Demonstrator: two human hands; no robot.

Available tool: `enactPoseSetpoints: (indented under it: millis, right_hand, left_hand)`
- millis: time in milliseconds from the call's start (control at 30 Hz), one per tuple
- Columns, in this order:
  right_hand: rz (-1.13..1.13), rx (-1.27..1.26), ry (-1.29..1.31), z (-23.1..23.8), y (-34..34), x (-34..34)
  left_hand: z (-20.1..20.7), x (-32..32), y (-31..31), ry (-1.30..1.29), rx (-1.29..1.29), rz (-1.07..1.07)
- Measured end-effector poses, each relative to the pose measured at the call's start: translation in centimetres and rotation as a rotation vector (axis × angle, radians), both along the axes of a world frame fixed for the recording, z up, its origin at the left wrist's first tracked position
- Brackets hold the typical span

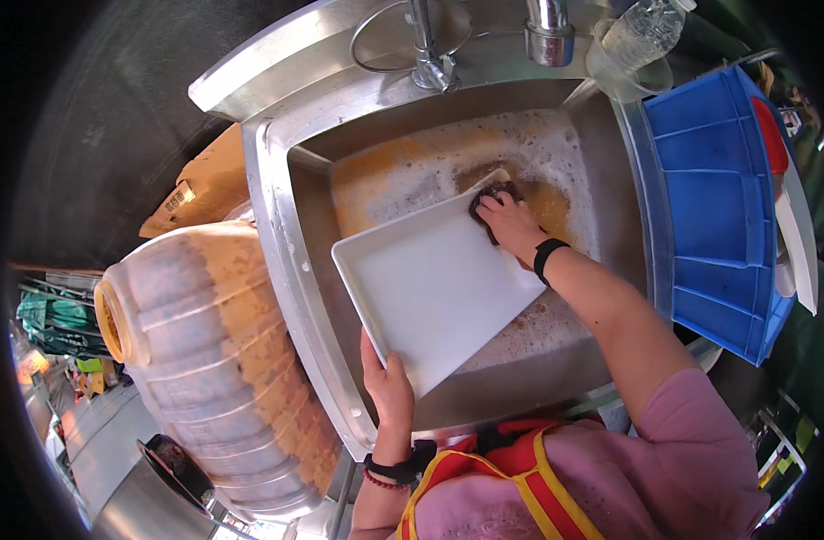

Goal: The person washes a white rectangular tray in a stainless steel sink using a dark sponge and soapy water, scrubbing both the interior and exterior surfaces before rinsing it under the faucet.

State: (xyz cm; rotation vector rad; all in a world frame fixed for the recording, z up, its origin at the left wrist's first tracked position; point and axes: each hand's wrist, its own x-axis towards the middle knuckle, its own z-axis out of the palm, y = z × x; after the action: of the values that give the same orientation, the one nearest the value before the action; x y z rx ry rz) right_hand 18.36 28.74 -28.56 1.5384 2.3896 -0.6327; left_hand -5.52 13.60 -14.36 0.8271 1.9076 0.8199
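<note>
A white rectangular tray [434, 290] is held at a slant over the soapy water [407, 166] in a steel sink. My left hand [388, 382] grips its near left corner, thumb on the inner face and the fingers hidden behind. At the tray's far right end, my right hand [509, 225] presses a dark brown scouring pad [480, 214] against the surface, fingers curled over it. Foam and orange-brown patches float on the water around the tray. A black band circles my right wrist.
The metal sink rim [282, 270] surrounds the basin. Beyond it stand a faucet [549, 40] and a tap valve [433, 72]. A blue crate [713, 207] is on the right, near a plastic bottle [646, 34]. A large stained plastic barrel [219, 360] and cardboard [205, 184] lie left.
</note>
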Motion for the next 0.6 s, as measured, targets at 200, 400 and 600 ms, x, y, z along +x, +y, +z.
enactPoseSetpoints:
  millis: [200, 400, 600]
  right_hand:
    - [0.069, -0.004, -0.058, -1.2, -4.1, 0.9]
    - [0.188, 0.013, -0.020, 0.2, -9.6, 3.2]
    - [0.349, -0.016, -0.018, 1.1, -12.9, 4.4]
  left_hand:
    - [0.8, 0.0, 1.2, -0.095, 0.098, 0.052]
    - [-0.2, -0.3, 0.4, -0.066, 0.128, 0.005]
    - [0.5, 0.1, -0.6, -0.144, 0.136, 0.077]
